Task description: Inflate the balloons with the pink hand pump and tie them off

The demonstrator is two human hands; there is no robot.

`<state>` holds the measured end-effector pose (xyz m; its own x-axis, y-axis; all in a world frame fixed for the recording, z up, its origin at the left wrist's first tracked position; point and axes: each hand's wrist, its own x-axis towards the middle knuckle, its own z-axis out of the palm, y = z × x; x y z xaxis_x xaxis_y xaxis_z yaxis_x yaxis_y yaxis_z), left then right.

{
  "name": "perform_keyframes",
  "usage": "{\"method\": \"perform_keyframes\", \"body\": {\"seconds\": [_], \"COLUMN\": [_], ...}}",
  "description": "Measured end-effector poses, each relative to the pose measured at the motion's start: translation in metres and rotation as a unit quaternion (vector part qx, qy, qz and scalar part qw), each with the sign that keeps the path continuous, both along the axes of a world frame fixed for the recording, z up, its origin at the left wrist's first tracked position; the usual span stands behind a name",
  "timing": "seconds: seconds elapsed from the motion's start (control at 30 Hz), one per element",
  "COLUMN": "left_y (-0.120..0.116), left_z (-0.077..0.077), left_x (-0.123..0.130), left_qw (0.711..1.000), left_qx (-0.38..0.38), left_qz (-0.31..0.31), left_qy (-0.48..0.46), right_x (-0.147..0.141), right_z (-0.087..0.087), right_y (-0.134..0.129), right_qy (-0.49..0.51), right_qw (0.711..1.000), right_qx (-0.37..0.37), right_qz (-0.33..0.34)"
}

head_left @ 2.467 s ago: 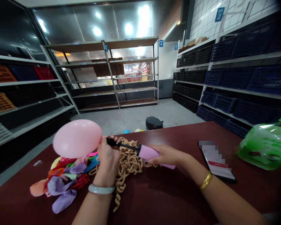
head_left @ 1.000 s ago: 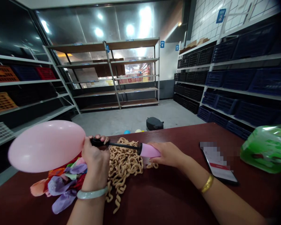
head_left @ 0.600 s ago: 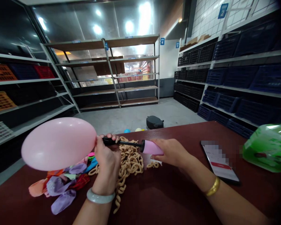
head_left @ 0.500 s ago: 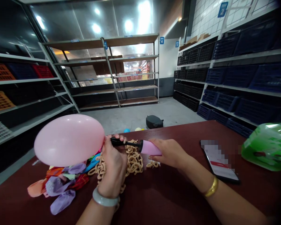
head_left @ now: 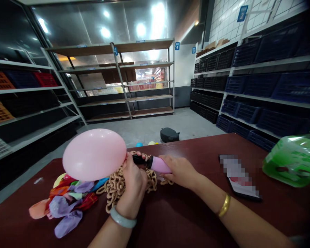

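A pink balloon [head_left: 94, 155], swollen and shiny, points its neck toward my left hand [head_left: 135, 175]. The fingers of that hand close around the neck and the black end of a balloon pump [head_left: 161, 165]. My right hand [head_left: 182, 172] is wrapped around the pump's pink barrel, which sits close against the black part. The balloon's mouth and the pump's tip are hidden by my left fingers. Under the balloon lie several limp balloons [head_left: 67, 206] in purple, red, orange and other colours. Behind and beneath my left hand spreads a heap of tan ring-shaped pieces [head_left: 115, 187].
On the dark red table [head_left: 191, 220], a phone [head_left: 239, 179] lies to the right, beside a green liquid jug [head_left: 291, 162]. Beyond the table's far edge, a dark grey object [head_left: 169, 134] and a blue balloon [head_left: 139, 144] rest on the floor. Shelves with crates [head_left: 263, 86] line the sides.
My hands have come closer together, and the pump's black rod has slid into the pink barrel. The balloon and my left hand have shifted right; the balloon looks slightly smaller in view.
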<state>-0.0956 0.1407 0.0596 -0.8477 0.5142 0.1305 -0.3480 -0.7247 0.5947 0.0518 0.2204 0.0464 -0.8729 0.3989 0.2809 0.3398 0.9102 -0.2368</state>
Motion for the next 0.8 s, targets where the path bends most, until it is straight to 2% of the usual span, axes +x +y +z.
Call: {"method": "perform_keyframes", "body": {"seconds": [0.13, 0.43, 0.57, 0.8], "left_y": [-0.007, -0.038, -0.043, -0.038], "left_z": [0.01, 0.036, 0.04, 0.039], "left_x": [-0.015, -0.08, -0.082, -0.066], "left_qw": [1.0, 0.995, 0.993, 0.991], "left_qx": [0.009, 0.032, 0.058, 0.099], "left_qz": [0.015, 0.091, 0.103, 0.081], "left_qy": [0.019, 0.0, 0.014, 0.034], "right_x": [-0.001, 0.011, 0.016, 0.024], "right_z": [0.002, 0.012, 0.014, 0.018], "right_y": [0.0, 0.013, 0.018, 0.024], "right_qy": [0.014, -0.006, 0.005, 0.027], "right_qw": [1.0, 0.999, 0.999, 0.999], "right_qx": [-0.02, -0.033, -0.019, 0.031], "right_qz": [0.013, 0.023, 0.026, 0.0]}}
